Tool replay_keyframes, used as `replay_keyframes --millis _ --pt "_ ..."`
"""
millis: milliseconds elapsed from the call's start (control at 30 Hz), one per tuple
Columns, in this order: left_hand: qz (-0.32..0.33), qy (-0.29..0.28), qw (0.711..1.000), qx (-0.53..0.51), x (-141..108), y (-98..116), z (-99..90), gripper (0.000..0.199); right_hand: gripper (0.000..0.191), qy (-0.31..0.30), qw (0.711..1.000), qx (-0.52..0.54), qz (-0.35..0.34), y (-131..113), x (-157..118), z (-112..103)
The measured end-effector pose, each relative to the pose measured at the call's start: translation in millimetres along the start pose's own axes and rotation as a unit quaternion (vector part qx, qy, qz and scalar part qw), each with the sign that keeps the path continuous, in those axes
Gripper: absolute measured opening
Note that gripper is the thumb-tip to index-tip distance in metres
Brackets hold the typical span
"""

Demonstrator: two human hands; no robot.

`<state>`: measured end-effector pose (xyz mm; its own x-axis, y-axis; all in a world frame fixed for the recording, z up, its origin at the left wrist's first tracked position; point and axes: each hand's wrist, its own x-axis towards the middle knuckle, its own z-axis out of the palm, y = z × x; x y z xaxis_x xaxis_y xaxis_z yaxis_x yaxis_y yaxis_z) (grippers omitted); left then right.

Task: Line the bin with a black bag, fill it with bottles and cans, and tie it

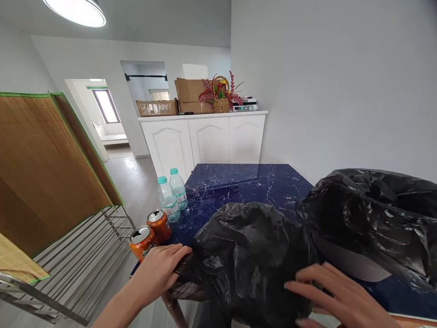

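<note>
A black plastic bag [252, 259] spreads over the near part of the dark blue marbled table [218, 182] and hangs past its front edge. My left hand [164, 266] pinches the bag's left edge between thumb and fingers. At the bag's right side is my right hand [336, 291], its bent fingers apart and resting against the plastic. Left of the bag stand two opened orange drink cans [141, 243] and two clear water bottles [177, 189] with teal caps. To the right sits a grey bin [351, 259] lined with another black bag [368, 218].
A metal rack [92, 259] with a bamboo mat [44, 168] over it stands at the left. Behind the table is a white cabinet [208, 141] carrying cardboard boxes [157, 108] and a flower basket [221, 105]. A grey wall [334, 86] borders the right side.
</note>
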<state>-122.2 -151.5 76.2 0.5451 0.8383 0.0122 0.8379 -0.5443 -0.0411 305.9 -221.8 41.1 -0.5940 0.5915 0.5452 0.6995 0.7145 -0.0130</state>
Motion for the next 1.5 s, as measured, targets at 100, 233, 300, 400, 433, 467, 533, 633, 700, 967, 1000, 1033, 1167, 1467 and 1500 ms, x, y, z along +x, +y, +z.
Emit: replay_keyframes --millis 100,233,300,400,433,467,533,633,700,967,1000,1033,1167,1467,1500 --pt "0.002 -0.005 1.0 -0.004 -3.8 0.1 -4.7 0.07 0.043 0.036 0.998 -0.009 0.041 10.5 24.9 7.6" --pt "-0.009 -0.024 1.0 -0.009 -4.5 0.1 -9.6 0.069 0.057 -0.026 0.998 -0.001 0.06 39.1 58.5 50.3" --pt "-0.022 -0.041 0.999 -0.023 -6.4 -0.9 -10.8 0.066 0.064 -0.088 0.994 0.025 0.065 52.6 68.3 76.7" --pt "-0.01 -0.042 0.996 -0.08 -12.7 2.9 -15.9 0.082 0.067 -0.186 0.976 0.076 0.084 63.1 71.0 109.6" --pt "0.007 -0.033 0.994 -0.104 -14.3 7.3 -19.3 0.094 0.068 -0.207 0.97 0.089 0.089 63.3 69.8 117.3" --pt "0.024 -0.016 0.991 -0.127 -14.6 13.6 -23.5 0.104 0.069 -0.221 0.966 0.098 0.093 61.9 68.6 123.1" --pt "0.04 0.034 0.985 -0.164 -9.5 31.1 -32.5 0.102 0.069 -0.222 0.964 0.103 0.101 55.6 67.6 128.3" --pt "0.046 0.086 0.975 -0.202 14.0 60.9 -38.7 0.064 0.06 -0.171 0.976 0.088 0.1 43.9 74.8 122.9" --pt "0.063 0.068 0.971 -0.22 36.0 76.1 -32.6 0.05 0.048 -0.116 0.987 0.077 0.083 40.2 84.7 115.5" --pt "0.04 -0.069 0.982 -0.173 83.3 74.8 54.6 0.088 0.063 -0.155 0.983 0.079 0.054 73.6 99.2 129.3" --pt "0.046 -0.058 0.983 -0.166 83.4 67.4 65.8 0.089 0.07 -0.182 0.978 0.085 0.057 78.7 95.5 134.9" --pt "0.053 -0.04 0.985 -0.157 83.3 58.6 75.7 0.089 0.075 -0.204 0.973 0.091 0.062 83.1 91.4 140.3" --pt "0.033 0.03 0.995 -0.086 88.1 18.7 94.9 0.078 0.078 -0.228 0.962 0.091 0.123 97.0 77.9 156.3" --pt "0.148 0.105 0.977 -0.115 91.0 47.5 35.3 0.043 0.09 -0.164 0.934 -0.014 0.317 105.4 67.7 152.6" --pt "0.177 0.072 0.971 -0.142 85.7 55.7 30.6 0.048 0.085 -0.143 0.945 -0.01 0.292 103.6 62.9 147.9"
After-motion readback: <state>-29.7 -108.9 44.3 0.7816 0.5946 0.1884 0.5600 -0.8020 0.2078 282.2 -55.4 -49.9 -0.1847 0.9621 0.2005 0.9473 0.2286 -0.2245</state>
